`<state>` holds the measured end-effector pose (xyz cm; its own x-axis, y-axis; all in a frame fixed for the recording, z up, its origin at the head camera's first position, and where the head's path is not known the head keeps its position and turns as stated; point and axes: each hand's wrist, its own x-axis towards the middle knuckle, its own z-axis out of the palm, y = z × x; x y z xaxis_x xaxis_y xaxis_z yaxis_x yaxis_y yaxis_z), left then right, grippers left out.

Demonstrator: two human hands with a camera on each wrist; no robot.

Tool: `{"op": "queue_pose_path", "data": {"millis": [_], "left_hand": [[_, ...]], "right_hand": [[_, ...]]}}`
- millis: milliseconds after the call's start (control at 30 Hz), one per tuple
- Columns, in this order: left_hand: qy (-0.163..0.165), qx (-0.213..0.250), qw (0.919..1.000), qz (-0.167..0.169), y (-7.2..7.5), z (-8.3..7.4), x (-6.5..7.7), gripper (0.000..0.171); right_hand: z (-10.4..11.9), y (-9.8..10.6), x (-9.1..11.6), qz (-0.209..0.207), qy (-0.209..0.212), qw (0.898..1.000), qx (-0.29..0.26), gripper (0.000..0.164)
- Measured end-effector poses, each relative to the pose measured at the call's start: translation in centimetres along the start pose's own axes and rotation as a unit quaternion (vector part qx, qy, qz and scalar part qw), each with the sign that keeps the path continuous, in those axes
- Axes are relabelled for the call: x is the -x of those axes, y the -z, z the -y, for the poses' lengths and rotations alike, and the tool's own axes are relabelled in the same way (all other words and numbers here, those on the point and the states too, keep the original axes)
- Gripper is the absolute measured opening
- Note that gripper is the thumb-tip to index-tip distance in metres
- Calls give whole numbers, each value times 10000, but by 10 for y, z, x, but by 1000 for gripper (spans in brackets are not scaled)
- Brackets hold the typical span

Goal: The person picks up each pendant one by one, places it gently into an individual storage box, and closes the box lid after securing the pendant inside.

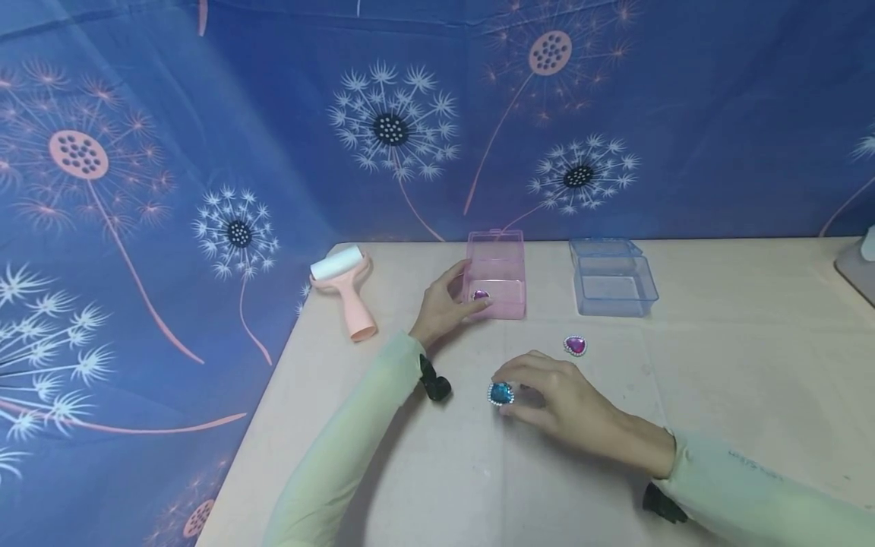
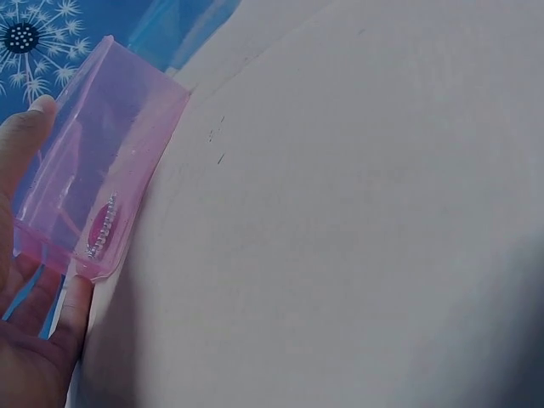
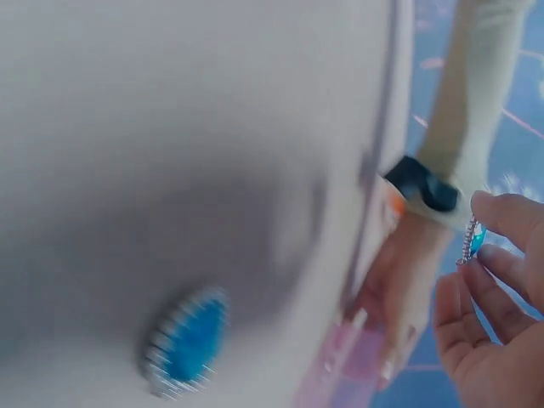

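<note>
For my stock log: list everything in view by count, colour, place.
printed cloth: 1, blue, background
table: 1, pale, foreground
pink box: 1, pink, table's back
blue box: 1, blue, right of pink box
boxed gem: 1, magenta, in pink box
loose gem: 1, magenta, before blue box
held gem: 1, blue, lower middle
blurred gem: 1, blue, table, right wrist view; match to loose gem unclear
lint roller: 1, pink and white, back left
cut-off object: 1, greyish, right edge
wrist devices: 2, black, wrists
sleeves: 2, pale green, forearms
left hand: 1, gripping pink box
right hand: 1, pinching held gem
</note>
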<state>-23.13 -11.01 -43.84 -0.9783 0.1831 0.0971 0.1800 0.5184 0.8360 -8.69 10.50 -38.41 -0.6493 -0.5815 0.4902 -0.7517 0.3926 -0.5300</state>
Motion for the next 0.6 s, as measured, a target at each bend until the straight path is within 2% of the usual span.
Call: {"op": "queue_pose_path", "data": {"millis": [167,233,333,467,600], "left_hand": [[-14,44,10000,-46,-1,-1,-1,83],[-6,44,10000,-33,-1,-2,-1,83],[23,70,10000,-10,-2,-1,-2,82],[63,153,9999,-51,-2,0,0,82],[97,230,9997,-54,-1,-1,2,82]], "right_hand": [[-7,17,-23,-383,42,9992,83,36],[-12,25,-32,-472,-89,9988,79,35],[-19,36,-47,-461,-631,9968,-175,31],[-32,49,-70,-454,-1517,9853,-634,28],[-49,53,-86,-484,-1735,9823,-524,29]]}}
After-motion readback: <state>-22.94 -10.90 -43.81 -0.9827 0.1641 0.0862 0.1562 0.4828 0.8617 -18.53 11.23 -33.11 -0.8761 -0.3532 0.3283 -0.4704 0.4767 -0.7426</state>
